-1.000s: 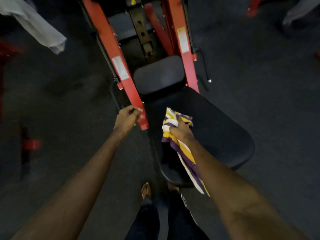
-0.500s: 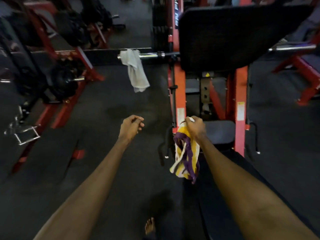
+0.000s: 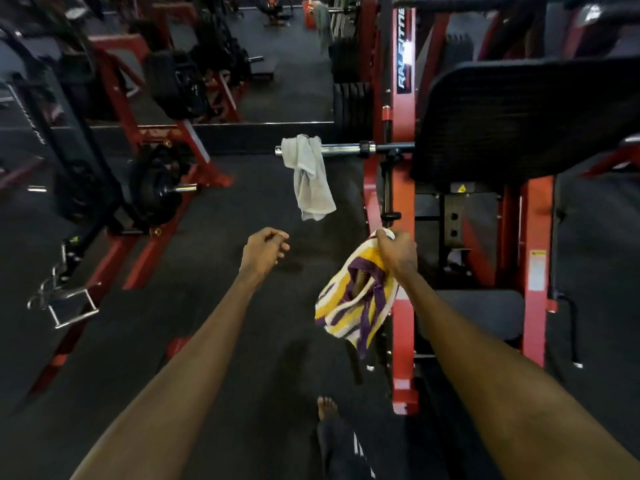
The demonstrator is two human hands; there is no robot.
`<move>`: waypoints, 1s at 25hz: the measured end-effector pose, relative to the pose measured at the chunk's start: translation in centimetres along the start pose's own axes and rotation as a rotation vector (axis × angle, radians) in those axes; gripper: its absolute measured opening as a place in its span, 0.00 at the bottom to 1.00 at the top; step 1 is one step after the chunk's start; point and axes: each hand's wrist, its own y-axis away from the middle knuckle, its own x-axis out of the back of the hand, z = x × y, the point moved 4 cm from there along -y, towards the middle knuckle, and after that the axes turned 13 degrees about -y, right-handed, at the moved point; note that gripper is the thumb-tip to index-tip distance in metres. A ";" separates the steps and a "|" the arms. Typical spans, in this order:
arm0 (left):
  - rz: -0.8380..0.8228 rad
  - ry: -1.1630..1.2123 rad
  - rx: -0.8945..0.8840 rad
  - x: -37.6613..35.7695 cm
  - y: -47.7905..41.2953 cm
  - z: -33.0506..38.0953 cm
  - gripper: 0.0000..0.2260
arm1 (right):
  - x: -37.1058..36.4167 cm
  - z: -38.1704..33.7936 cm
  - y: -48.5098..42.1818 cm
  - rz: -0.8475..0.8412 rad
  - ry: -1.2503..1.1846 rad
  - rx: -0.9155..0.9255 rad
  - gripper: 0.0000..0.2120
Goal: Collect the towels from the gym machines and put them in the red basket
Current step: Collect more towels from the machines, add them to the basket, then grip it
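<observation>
My right hand (image 3: 396, 251) grips the top of a yellow, purple and white striped towel (image 3: 353, 306), which hangs bunched below it in front of the red machine frame (image 3: 403, 334). A grey towel (image 3: 310, 178) is draped over the chrome bar (image 3: 346, 149) that sticks out left from the machine, just above and between my hands. My left hand (image 3: 265, 251) is held out below that towel, fingers curled, holding nothing. No red basket is in view.
The machine's black back pad (image 3: 526, 119) and seat (image 3: 481, 313) fill the right. A red rack with weight plates (image 3: 156, 188) and a metal handle (image 3: 65, 299) stand at left. Dark rubber floor (image 3: 214, 292) runs between them. My bare foot (image 3: 327, 408) is at bottom centre.
My view has lifted from the seat to the bar with the grey towel. My right hand has raised the striped towel off the seat. My left hand has let go of the red frame.
</observation>
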 end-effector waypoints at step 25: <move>-0.287 -0.545 -0.249 -5.8 -55.5 10.1 0.40 | -22.7 -6.3 -39.5 0.210 0.155 -0.101 0.10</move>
